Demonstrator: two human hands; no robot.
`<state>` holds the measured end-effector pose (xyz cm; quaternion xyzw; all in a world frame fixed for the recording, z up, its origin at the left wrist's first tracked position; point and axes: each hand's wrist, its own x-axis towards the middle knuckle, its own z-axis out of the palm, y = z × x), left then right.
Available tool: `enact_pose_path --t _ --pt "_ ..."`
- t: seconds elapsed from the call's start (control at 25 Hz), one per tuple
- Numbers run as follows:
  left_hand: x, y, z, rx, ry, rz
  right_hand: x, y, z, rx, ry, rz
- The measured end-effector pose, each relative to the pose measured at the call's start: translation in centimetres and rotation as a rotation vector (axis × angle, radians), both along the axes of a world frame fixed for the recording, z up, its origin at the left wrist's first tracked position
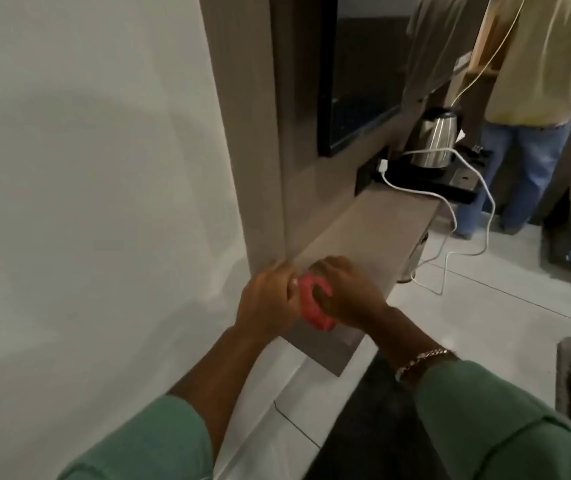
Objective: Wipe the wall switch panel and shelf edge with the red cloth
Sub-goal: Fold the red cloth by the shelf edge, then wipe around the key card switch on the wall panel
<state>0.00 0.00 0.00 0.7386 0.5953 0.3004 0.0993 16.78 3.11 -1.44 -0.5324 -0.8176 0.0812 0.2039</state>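
A bunched red cloth (pixel 313 303) sits at the near end of a grey-brown shelf (pixel 374 230) that runs along the wall. My left hand (pixel 266 303) grips the cloth from the left, beside the wall corner. Closed on the cloth's right side, my right hand (pixel 349 292) rests on the shelf top. A dark wall socket panel (pixel 372 173) with a white plug in it sits at the shelf's far end. No switch panel is clearly visible.
A steel kettle (pixel 434 140) stands on a black tray (pixel 450 188) at the far end. White cables (pixel 450 216) hang down to the floor. A dark screen (pixel 360 71) hangs on the wall above. Another person (pixel 533 98) stands at the back right.
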Motion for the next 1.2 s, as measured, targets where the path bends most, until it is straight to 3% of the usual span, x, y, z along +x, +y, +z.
enact_pose_path --t 0.16,0.44,0.52,0.64,0.84,1.0,1.2 --pt "0.9 2.9 -8.2 -0.203 -0.068 0.126 0.3 2.9 -7.8 -0.066 -0.069 0.041" --pt "3.3 4.8 -10.2 -0.383 -0.871 0.543 -0.3 2.9 -11.7 -0.042 0.036 0.014" --pt "3.0 4.3 -9.2 -0.501 -1.127 0.558 -0.5 1.7 -11.2 -0.051 0.071 0.017" --pt "1.2 2.8 -6.3 -0.58 -1.294 0.446 -1.5 -0.8 -9.1 -0.077 0.182 0.038" --pt "-5.3 -4.4 1.4 -0.588 -1.376 0.168 -7.8 -7.3 -2.5 -0.057 0.496 0.212" --pt "-11.7 -12.2 8.7 -0.426 -1.363 0.097 -16.1 -13.6 3.5 0.121 0.738 0.264" --pt "-19.9 -24.7 19.3 0.083 -0.915 0.239 -26.7 -20.9 12.7 0.324 0.827 0.427"
